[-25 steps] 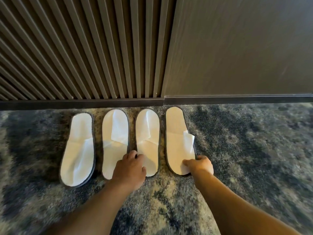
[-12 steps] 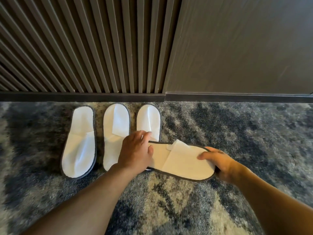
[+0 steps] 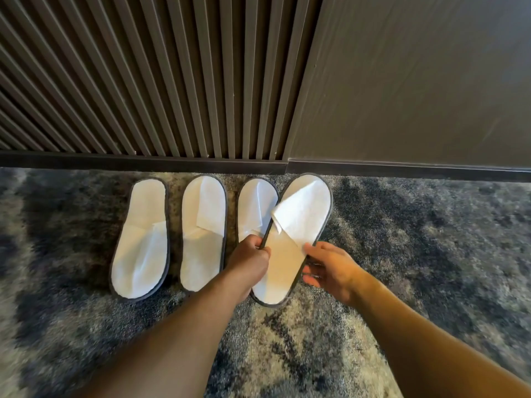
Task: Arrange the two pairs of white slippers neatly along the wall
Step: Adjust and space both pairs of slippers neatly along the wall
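Note:
Three white slippers with grey edging lie side by side on the carpet, toes toward the wall: the leftmost slipper (image 3: 140, 239), the second slipper (image 3: 203, 231) and the third slipper (image 3: 255, 208), whose heel my left arm hides. A fourth slipper (image 3: 298, 222) is held tilted, its toe leaning right toward the wall and overlapping the third. My left hand (image 3: 249, 261) pinches its left edge. My right hand (image 3: 330, 268) holds its right edge, fingers under the sole.
A dark baseboard (image 3: 402, 169) runs along the foot of the wall, with vertical wooden slats (image 3: 143, 81) on the left and a smooth panel (image 3: 416, 81) on the right. Mottled blue-grey carpet (image 3: 431, 239) stretches to the right of the slippers.
The fourth slipper was lifted from its place at the right end, turned sideways in both hands, and now points toe toward the wall again, tilted.

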